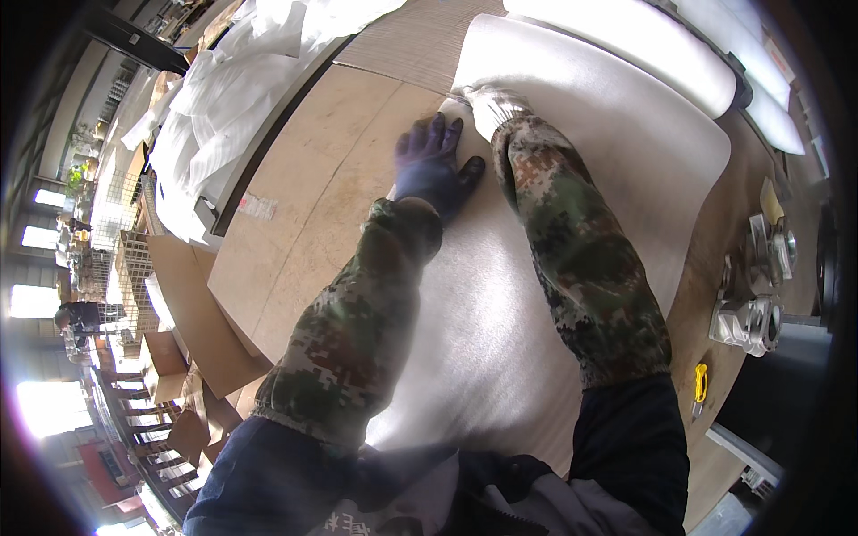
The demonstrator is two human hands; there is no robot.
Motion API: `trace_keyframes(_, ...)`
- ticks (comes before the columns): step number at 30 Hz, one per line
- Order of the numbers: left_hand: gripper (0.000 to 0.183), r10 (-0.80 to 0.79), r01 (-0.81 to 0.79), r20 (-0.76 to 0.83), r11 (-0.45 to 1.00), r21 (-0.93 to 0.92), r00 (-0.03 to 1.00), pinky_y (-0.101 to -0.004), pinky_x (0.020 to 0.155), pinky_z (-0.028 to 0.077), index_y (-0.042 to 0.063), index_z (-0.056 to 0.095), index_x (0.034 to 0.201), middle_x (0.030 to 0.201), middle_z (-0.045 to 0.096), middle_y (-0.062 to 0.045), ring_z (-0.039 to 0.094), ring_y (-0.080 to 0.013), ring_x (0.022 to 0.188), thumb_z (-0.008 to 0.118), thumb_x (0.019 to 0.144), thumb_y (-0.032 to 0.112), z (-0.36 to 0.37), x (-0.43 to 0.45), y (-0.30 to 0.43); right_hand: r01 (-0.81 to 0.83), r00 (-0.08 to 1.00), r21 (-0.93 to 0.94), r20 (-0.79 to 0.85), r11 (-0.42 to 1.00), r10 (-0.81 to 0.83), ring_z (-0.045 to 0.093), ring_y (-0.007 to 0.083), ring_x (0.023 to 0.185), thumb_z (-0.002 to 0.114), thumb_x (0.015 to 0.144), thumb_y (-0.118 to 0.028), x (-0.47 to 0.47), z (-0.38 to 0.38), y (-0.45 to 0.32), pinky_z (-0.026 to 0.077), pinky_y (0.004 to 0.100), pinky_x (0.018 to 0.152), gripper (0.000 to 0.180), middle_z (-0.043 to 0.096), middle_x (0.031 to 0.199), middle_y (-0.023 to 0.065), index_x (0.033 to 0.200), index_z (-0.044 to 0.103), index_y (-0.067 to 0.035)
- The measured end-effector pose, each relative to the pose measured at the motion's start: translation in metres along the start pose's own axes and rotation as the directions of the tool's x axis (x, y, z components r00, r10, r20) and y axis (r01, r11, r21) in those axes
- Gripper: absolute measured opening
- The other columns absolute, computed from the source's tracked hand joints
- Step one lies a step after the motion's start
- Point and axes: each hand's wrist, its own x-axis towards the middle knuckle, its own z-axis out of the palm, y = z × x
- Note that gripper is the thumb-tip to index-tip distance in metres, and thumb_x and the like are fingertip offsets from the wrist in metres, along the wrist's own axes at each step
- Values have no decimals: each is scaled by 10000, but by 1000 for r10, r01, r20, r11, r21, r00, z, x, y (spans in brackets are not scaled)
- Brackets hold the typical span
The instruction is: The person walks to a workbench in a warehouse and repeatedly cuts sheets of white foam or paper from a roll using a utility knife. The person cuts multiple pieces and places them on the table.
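Note:
A sheet of white packing foam (482, 295) lies over a brown cardboard-covered table (335, 141). My left hand (432, 161), in a dark blue work glove, rests flat with its fingers spread at the left edge of the foam. To its right, my right hand (495, 107), in a white knitted glove, is at the foam's far left edge; its fingers are blurred by glare, and whether they pinch anything is unclear. Camouflage sleeve covers are on both forearms.
White foam rolls (643, 53) lie at the far right. Metal castings (747, 321) and a yellow utility knife (700, 383) sit at the right edge. Crumpled white foam (208, 127) is beyond the table's left edge, with cardboard pieces (194, 315) lower left.

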Motion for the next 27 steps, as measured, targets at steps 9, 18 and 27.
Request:
trace_keyframes(9, 669, 74, -74, -161, 997, 0, 984, -477, 1138, 202, 100, 419, 1414, 1468, 397, -171, 321, -351, 1375, 517, 886, 500, 6, 1, -4, -22, 998, -18, 61, 1000, 24, 541, 317, 1212, 266, 1034, -378, -51, -41, 1, 419, 435, 1048, 461, 539, 1356, 104, 1336, 509, -130)
trace_keyframes(18, 672, 92, -83, -115, 993, 83, 989, -451, 1159, 169, 119, 383, 1453, 1508, 349, -160, 280, -326, 1410, 475, 924, 522, 12, 1, -10, -8, 997, -82, 73, 997, 14, 604, 307, 1123, 404, 992, -92, -125, -60, 67, 547, 424, 889, 411, 606, 1255, 111, 1396, 458, -144)
trace_keyframes(27, 679, 95, -87, -92, 992, 90, 991, -458, 1164, 155, 143, 356, 1469, 1530, 316, -143, 261, -321, 1419, 454, 922, 532, 19, 9, -15, -107, 990, -255, 66, 961, 127, 622, 275, 1079, 427, 973, -98, -223, -92, 146, 554, 406, 905, 456, 600, 1240, 77, 1419, 437, -194)
